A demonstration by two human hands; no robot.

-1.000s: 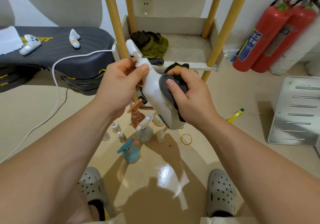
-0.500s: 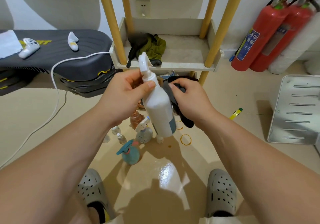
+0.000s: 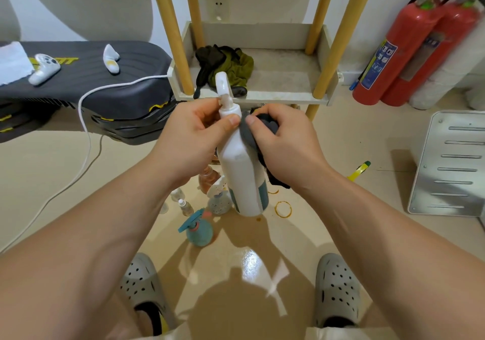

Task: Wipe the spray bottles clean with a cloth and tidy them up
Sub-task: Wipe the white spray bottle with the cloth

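A: L hand (image 3: 193, 136)?
B: Curled round neck of tall white plastic spray bottle (image 3: 242, 171), held upright above floor, front of shelf.
A: R hand (image 3: 283, 142)?
B: Pinching dark grey cloth (image 3: 253, 134) vs bottle's shoulder.

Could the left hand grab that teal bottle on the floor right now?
Probably not yet: the left hand grips the white bottle. Nothing blocks the teal bottle, so once freed it likely could.
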